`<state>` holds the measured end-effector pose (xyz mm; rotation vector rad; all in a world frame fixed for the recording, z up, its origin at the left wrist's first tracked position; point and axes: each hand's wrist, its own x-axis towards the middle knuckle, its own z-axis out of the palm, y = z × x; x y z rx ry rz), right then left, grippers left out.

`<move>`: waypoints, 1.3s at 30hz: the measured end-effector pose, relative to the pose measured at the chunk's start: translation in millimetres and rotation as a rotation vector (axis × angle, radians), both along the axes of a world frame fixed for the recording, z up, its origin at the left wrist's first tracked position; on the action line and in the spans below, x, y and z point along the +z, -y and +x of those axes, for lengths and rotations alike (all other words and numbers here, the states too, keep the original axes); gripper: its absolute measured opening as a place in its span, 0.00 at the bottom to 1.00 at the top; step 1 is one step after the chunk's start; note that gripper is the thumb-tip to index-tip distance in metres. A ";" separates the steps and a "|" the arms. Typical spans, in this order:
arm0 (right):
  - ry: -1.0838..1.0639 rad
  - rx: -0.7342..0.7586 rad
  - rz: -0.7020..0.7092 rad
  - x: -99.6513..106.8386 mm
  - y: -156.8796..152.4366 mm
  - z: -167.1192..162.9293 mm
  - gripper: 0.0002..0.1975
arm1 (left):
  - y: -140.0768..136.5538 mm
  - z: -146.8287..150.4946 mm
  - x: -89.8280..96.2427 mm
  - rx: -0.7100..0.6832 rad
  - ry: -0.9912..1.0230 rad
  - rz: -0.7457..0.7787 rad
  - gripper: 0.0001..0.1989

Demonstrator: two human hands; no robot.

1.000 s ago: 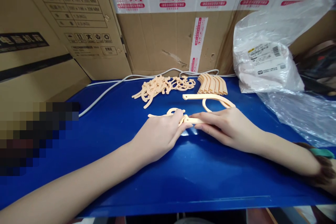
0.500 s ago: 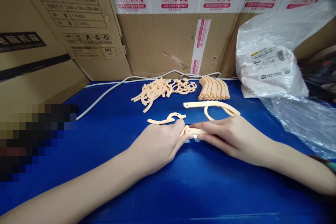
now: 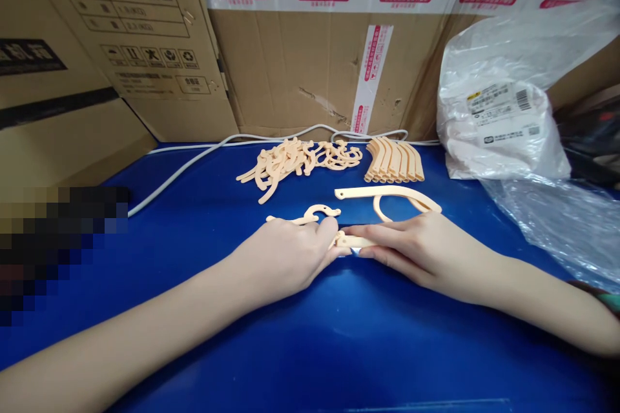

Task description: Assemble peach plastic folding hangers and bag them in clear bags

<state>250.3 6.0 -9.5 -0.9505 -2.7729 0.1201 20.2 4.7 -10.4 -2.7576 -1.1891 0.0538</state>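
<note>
Fingers and thumb of my right hand [image 3: 411, 246] pinch a cream plastic hanger arm [image 3: 354, 242] with a hole at its left end. My left hand [image 3: 290, 255] is closed on a small cream hanger hook piece, mostly hidden by the fingers, and it meets that end of the arm. Just behind my left hand lies a loose hanger hook [image 3: 322, 209], partly covered by it. Beyond my right hand rests another long curved hanger arm [image 3: 371, 191], with a curved cream piece [image 3: 381, 208] beneath it.
At the back of the blue table [image 3: 310, 348] are a heap of hanger hooks [image 3: 290, 158] and a neat row of hanger arms [image 3: 394, 161]. A white cable [image 3: 188, 177] runs behind them along cardboard boxes [image 3: 290, 71]. A plastic bag [image 3: 498, 122] sits at the right.
The camera view has shifted slightly. Both hands keep their grips and the two held parts stay together; my left hand now covers more of the loose hook behind it.
</note>
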 end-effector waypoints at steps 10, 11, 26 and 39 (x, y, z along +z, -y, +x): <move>-0.005 -0.003 -0.020 4.2 0.9 -0.5 0.17 | -1.6 -0.7 -0.5 -0.091 -0.018 0.142 0.17; 0.001 -0.009 -0.029 4.7 0.9 -0.8 0.17 | -1.6 -1.0 -0.6 -0.097 -0.021 0.151 0.17; -0.083 -0.029 -0.419 19.3 0.8 -2.5 0.19 | 9.8 -2.5 2.0 -0.238 -0.008 0.542 0.14; -0.031 -0.051 -0.188 10.4 4.0 -2.7 0.18 | -3.1 -8.2 -1.6 -0.264 0.252 0.201 0.14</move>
